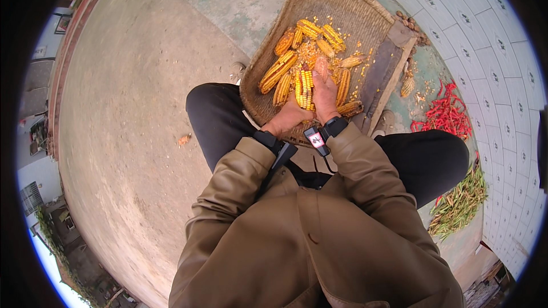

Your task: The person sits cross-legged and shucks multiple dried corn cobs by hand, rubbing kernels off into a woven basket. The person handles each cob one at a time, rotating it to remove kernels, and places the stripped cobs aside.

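Observation:
My left hand (287, 116) is shut around the lower end of a yellow corn cob (304, 90) that still bears most of its kernels. In my right hand (325, 96) is a pinkish bare corncob (320, 67), pressed against the yellow cob's side. Both hands are over a woven winnowing basket (274, 25), tilted between my knees. Around them in the basket lie several part-shelled cobs, such as a long one (278, 71) at the left and another (343, 87) at the right. Loose kernels (307, 52) are heaped between the cobs.
Right of the basket, red chili peppers (447, 111), walnuts (406, 21) and a corncob (407, 87) lie on the concrete floor by a tiled wall (492, 68). Green pods (459, 205) are heaped beyond my right knee. A small orange-brown piece (184, 139) lies on the floor at left.

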